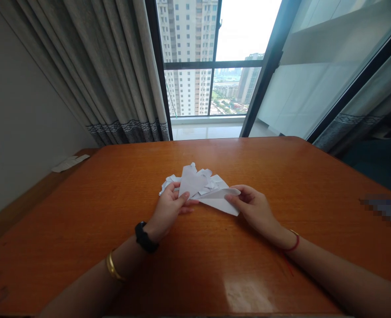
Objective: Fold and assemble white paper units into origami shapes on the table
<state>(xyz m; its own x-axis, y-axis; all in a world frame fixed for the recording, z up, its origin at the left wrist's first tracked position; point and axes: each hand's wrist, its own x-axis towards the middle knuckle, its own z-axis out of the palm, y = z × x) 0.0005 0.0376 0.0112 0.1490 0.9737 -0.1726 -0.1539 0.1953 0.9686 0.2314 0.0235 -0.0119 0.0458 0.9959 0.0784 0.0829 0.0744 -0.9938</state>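
Two hands, one watch [145,237], one bangle [113,266] and one red cord [295,242] show; the folded white paper [218,199] overlaps too much to count. It spans between the fingers above mid-table: the left hand [168,207] pinches its left part under the thumb, the right hand [256,210] grips its right end. The left fingers partly hide it. Around are the table [188,251], one curtain [122,66] at left and a window [188,90] beyond.
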